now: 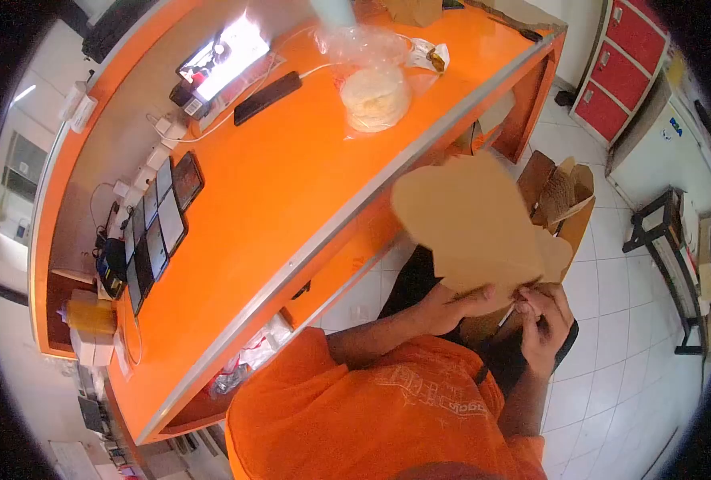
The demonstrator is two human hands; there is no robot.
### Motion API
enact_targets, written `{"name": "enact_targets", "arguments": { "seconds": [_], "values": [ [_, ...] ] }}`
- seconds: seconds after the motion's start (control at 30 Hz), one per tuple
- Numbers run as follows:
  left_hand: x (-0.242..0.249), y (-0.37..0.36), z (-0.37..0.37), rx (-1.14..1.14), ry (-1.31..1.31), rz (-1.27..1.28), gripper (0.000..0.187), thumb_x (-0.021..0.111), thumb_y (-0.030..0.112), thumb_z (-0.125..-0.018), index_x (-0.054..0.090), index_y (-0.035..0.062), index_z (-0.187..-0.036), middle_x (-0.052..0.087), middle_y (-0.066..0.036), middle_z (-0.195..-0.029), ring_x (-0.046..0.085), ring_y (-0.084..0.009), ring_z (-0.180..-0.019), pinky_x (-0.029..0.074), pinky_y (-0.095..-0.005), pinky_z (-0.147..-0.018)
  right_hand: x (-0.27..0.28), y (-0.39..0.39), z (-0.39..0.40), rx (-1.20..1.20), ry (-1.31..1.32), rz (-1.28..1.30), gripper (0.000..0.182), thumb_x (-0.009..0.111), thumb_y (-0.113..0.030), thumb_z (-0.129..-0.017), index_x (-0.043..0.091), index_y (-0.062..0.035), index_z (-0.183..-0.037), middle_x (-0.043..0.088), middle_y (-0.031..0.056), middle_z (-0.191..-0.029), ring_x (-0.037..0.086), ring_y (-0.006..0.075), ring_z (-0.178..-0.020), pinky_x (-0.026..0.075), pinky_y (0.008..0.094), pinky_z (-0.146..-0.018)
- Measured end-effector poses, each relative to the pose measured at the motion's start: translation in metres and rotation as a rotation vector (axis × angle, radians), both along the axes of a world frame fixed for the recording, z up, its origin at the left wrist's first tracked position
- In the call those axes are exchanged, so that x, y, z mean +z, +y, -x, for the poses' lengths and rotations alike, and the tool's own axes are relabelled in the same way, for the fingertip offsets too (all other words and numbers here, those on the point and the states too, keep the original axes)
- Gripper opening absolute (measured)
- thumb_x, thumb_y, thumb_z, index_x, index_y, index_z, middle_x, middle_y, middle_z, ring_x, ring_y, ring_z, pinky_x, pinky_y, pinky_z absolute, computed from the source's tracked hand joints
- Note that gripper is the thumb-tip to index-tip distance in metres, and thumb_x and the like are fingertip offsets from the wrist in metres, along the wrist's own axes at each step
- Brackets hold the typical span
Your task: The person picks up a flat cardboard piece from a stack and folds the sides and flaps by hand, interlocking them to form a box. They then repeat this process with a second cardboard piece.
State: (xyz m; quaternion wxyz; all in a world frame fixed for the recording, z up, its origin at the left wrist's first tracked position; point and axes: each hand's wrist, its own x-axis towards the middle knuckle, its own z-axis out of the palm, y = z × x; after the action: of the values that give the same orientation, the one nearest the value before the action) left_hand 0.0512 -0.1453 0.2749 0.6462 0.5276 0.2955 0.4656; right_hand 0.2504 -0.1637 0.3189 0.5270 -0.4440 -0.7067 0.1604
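A brown cardboard piece [463, 212] with rounded flaps, apparently a folding box, is held up in front of my orange shirt. My left hand [461, 306] grips its lower edge, the thumb lying along the board. At the lower right corner of the board my right hand [546, 320] is closed, thumb and fingers pinched on the edge. Parts of the fingers of both hands are hidden behind the cardboard. Beyond it, an open cardboard box [583, 196] with corrugated flaps stands low on the right.
The orange counter [291, 184] with a metal edge runs along my left. On it are several phones [167, 228], a black device [267, 98] with a cable, a bright screen [231, 56] and pale round items in clear plastic [374, 100]. Red lockers [615, 72] and a black metal frame [671, 256] stand right.
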Motion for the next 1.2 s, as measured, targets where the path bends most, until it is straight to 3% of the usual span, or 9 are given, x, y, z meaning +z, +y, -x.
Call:
{"name": "enact_targets", "arguments": {
  "seconds": [0.1, 0.3, 0.4, 0.5, 0.6, 0.7, 0.8, 0.9, 1.2],
  "values": [
    [0.023, 0.001, 0.007, -0.089, 0.168, 0.106, 0.037, 0.059, 0.014, -0.097, 0.052, -0.0002, -0.132, 0.059, -0.006, -0.128, 0.053, -0.0156, -0.118, 0.042, -0.0333, -0.102, 0.013, -0.001, -0.001, 0.042, -0.002, 0.117, 0.021, 0.079, -0.002, -0.071, 0.064, -0.0005, -0.087, 0.064, 0.0112, -0.077, 0.061, 0.0242, -0.069, 0.048, 0.03, -0.062],
    [0.029, 0.004, 0.011, -0.084, 0.003, 0.037, 0.036, 0.056, 0.019, -0.1, 0.051, -0.0006, -0.13, 0.058, -0.006, -0.124, 0.053, -0.0141, -0.113, 0.043, -0.0306, -0.099, -0.008, -0.002, 0.0, -0.023, 0.123, -0.129, 0.024, 0.077, 0.002, -0.076, 0.053, -0.0009, -0.074, 0.055, 0.0085, -0.066, 0.05, 0.0177, -0.057, 0.039, 0.0271, -0.053],
    [0.03, 0.003, 0.008, -0.085, 0.04, -0.018, 0.035, 0.056, 0.019, -0.1, 0.052, -0.0012, -0.129, 0.058, -0.007, -0.125, 0.053, -0.014, -0.113, 0.043, -0.0306, -0.098, -0.007, -0.003, 0.001, -0.066, 0.117, -0.14, 0.023, 0.076, 0.003, -0.076, 0.054, -0.0009, -0.076, 0.055, 0.0087, -0.066, 0.05, 0.0182, -0.057, 0.038, 0.0277, -0.053],
    [0.045, 0.002, 0.004, -0.136, -0.005, 0.12, 0.036, 0.055, 0.018, -0.1, 0.051, -0.0012, -0.131, 0.058, -0.007, -0.125, 0.053, -0.0145, -0.114, 0.043, -0.0311, -0.099, 0.004, -0.001, 0.004, -0.067, 0.038, -0.172, 0.023, 0.076, 0.003, -0.077, 0.054, -0.0014, -0.078, 0.054, 0.0079, -0.065, 0.049, 0.018, -0.058, 0.038, 0.0288, -0.053],
    [0.044, 0.001, 0.001, -0.129, 0.048, 0.075, 0.038, 0.059, 0.018, -0.098, 0.053, -0.0011, -0.131, 0.059, -0.008, -0.127, 0.054, -0.016, -0.116, 0.043, -0.0334, -0.101, 0.005, -0.006, 0.001, -0.056, -0.032, -0.048, 0.024, 0.077, 0.003, -0.076, 0.053, -0.0018, -0.078, 0.056, 0.0087, -0.072, 0.051, 0.0172, -0.065, 0.039, 0.0282, -0.058],
    [0.027, -0.002, -0.003, -0.12, -0.074, 0.157, 0.04, 0.059, 0.021, -0.098, 0.053, -0.0003, -0.132, 0.059, -0.008, -0.128, 0.054, -0.0165, -0.116, 0.043, -0.0339, -0.101, -0.013, -0.009, -0.003, -0.075, 0.202, 0.019, 0.018, 0.075, -0.004, -0.082, 0.058, 0.0009, -0.084, 0.06, 0.0087, -0.083, 0.054, 0.0147, -0.076, 0.042, 0.0271, -0.066],
    [0.027, -0.008, -0.007, -0.051, -0.014, 0.278, 0.041, 0.058, 0.024, -0.099, 0.053, 0.0003, -0.132, 0.059, -0.008, -0.128, 0.054, -0.0175, -0.116, 0.043, -0.0345, -0.102, -0.012, -0.008, 0.01, -0.088, 0.663, 0.174, 0.015, 0.067, -0.009, -0.091, 0.062, 0.0043, -0.094, 0.06, 0.0062, -0.091, 0.053, 0.0116, -0.083, 0.042, 0.026, -0.073],
    [0.016, -0.013, -0.015, 0.01, -0.009, 0.213, 0.04, 0.06, 0.022, -0.099, 0.051, -0.0009, -0.131, 0.059, -0.01, -0.123, 0.056, -0.0167, -0.114, 0.047, -0.0323, -0.097, -0.028, -0.003, 0.01, -0.083, 0.63, 0.213, 0.02, 0.067, -0.008, -0.09, 0.066, 0.0036, -0.106, 0.06, 0.0026, -0.092, 0.052, 0.0105, -0.085, 0.042, 0.025, -0.077],
    [-0.002, -0.013, -0.021, -0.011, 0.031, 0.161, 0.037, 0.058, 0.023, -0.099, 0.055, -0.0005, -0.128, 0.061, -0.011, -0.124, 0.057, -0.0196, -0.112, 0.045, -0.0359, -0.099, -0.038, -0.003, 0.021, -0.155, 0.824, 0.202, 0.013, 0.066, -0.006, -0.091, 0.066, 0.0043, -0.099, 0.061, 0.0034, -0.088, 0.053, 0.0106, -0.08, 0.042, 0.0253, -0.075]
  ]
}}
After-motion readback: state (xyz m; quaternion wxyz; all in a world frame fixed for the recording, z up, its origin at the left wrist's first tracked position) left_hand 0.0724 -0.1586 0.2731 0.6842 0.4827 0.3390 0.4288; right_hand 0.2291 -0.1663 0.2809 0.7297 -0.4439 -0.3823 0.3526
